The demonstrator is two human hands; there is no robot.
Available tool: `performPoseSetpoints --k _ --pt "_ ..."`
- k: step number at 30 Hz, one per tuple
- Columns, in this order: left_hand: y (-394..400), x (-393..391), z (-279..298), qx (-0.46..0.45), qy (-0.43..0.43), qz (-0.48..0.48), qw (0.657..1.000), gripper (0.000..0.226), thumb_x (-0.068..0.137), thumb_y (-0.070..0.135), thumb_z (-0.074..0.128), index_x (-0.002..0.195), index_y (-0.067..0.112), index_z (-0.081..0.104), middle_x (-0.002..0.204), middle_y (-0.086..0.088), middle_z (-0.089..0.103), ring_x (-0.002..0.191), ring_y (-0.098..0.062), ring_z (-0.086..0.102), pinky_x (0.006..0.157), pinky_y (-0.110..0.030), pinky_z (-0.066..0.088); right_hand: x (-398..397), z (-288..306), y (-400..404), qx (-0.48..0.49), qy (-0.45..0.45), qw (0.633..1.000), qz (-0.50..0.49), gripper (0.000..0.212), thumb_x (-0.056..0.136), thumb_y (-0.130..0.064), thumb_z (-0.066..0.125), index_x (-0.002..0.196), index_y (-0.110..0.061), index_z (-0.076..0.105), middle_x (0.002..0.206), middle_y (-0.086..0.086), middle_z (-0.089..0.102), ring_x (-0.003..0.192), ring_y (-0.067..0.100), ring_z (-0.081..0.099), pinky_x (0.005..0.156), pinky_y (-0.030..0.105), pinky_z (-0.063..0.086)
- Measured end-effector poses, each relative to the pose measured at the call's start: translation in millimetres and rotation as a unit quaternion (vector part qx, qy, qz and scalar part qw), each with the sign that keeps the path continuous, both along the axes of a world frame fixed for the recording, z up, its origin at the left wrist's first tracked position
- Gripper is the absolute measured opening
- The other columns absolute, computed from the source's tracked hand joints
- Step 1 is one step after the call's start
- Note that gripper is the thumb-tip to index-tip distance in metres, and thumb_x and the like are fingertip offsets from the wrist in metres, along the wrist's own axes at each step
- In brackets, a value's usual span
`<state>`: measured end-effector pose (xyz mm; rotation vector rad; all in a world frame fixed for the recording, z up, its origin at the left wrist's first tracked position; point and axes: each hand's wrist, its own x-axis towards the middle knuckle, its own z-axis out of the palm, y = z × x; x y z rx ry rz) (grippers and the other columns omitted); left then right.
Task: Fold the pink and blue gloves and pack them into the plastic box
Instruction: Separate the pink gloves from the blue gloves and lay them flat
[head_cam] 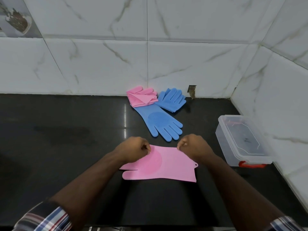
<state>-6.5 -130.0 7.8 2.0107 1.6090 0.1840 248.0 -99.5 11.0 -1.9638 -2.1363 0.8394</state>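
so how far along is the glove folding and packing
One pink glove already lies folded by the wall. In hand: the left hand and right hand pinch the far edge of the second pink glove, flat on the counter. Left: the open blue glove, perhaps the bunched blue one, then packing; the plastic box holds no gloves.
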Motion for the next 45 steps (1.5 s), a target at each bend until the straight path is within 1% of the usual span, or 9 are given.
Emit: performPoseSetpoints --k 4,10,16,19,25,29,35,40,45 --pt "10.4 23.1 -1.1 0.04 0.02 0.013 0.999 0.023 0.095 0.02 0.055 0.112 0.02 0.07 0.11 0.008 0.069 0.099 -0.012 0.062 0.087 -0.03 0.052 -3.2 -8.6 23.0 0.064 -0.026 0.996 -0.064 0.013 0.09 -0.025 0.061 0.079 -0.02 0.066 0.075 -0.002 0.067 0.072 0.013 0.066 0.069 0.033 0.057" --pt "21.1 43.6 -7.2 0.068 0.02 0.036 0.997 0.024 0.096 0.025 0.053 0.114 0.021 0.069 0.114 0.003 0.069 0.102 -0.016 0.063 0.085 -0.031 0.05 -12.3 -15.8 36.6 0.032 -0.076 0.991 -0.107 0.022 0.085 -0.036 0.068 0.089 -0.016 0.061 0.084 0.003 0.065 0.077 0.02 0.064 0.062 0.033 0.05" --pt "29.5 45.8 -5.4 0.066 0.018 0.057 0.996 0.027 0.095 0.027 0.055 0.118 0.024 0.068 0.116 0.005 0.069 0.104 -0.015 0.063 0.091 -0.036 0.053 -21.4 -20.5 40.3 0.035 -0.09 0.989 -0.113 0.026 0.083 -0.04 0.069 0.092 -0.017 0.059 0.089 0.003 0.064 0.082 0.023 0.064 0.069 0.035 0.054" --pt "33.8 45.5 -2.9 0.073 0.017 0.068 0.995 0.029 0.094 0.027 0.053 0.118 0.028 0.068 0.117 0.006 0.068 0.103 -0.015 0.063 0.09 -0.038 0.054 -22.1 -13.9 43.2 0.068 -0.061 0.99 -0.107 0.013 0.087 -0.028 0.058 0.085 -0.015 0.059 0.083 0.003 0.064 0.076 0.023 0.063 0.064 0.033 0.053" --pt "53.6 53.0 14.9 0.14 -0.001 0.082 0.987 0.043 0.094 0.035 0.056 0.136 0.029 0.057 0.13 0.003 0.059 0.116 -0.019 0.057 0.093 -0.041 0.051 -36.4 30.5 49.3 0.187 0.06 0.979 -0.059 0.022 0.086 -0.026 0.056 0.066 -0.018 0.054 0.071 -0.001 0.06 0.064 0.016 0.058 0.058 0.035 0.051" --pt "72.6 58.1 35.9 0.181 -0.057 0.107 0.976 0.047 0.091 0.038 0.061 0.136 0.024 0.057 0.135 -0.001 0.058 0.123 -0.02 0.054 0.1 -0.043 0.048 -45.8 69.5 53.6 0.224 0.119 0.967 -0.017 0.023 0.087 -0.023 0.058 0.065 -0.025 0.053 0.069 -0.008 0.062 0.064 0.008 0.058 0.058 0.026 0.042" --pt "84.9 58.0 73.8 0.209 -0.152 0.18 0.949 0.016 0.094 0.029 0.055 0.1 0.024 0.07 0.091 0.008 0.068 0.088 -0.016 0.065 0.076 -0.033 0.051 -32.9 97.2 61.2 0.234 0.255 0.938 -0.015 0.014 0.093 -0.02 0.059 0.087 -0.015 0.072 0.082 -0.007 0.069 0.071 0.009 0.061 0.067 0.022 0.047" --pt "89.5 51.0 100.8 0.21 -0.263 0.207 0.919 0.012 0.094 0.026 0.057 0.094 0.021 0.068 0.086 0.011 0.067 0.08 -0.009 0.06 0.067 -0.017 0.041 5.8 86.7 71.6 0.23 0.268 0.929 -0.108 0.031 0.082 -0.01 0.062 0.108 -0.023 0.074 0.096 -0.01 0.072 0.083 0.005 0.065 0.086 0.03 0.054" --pt "88.2 49.1 126.7 0.124 -0.452 0.179 0.865 0.016 0.091 0.013 0.054 0.097 0.004 0.065 0.086 -0.014 0.07 0.08 -0.023 0.067 0.081 -0.044 0.061 7.0 74.4 70.3 0.175 0.279 0.943 -0.053 0.052 0.078 -0.021 0.078 0.127 -0.03 0.064 0.113 -0.009 0.066 0.065 0.0 0.055 0.082 0.028 0.051"
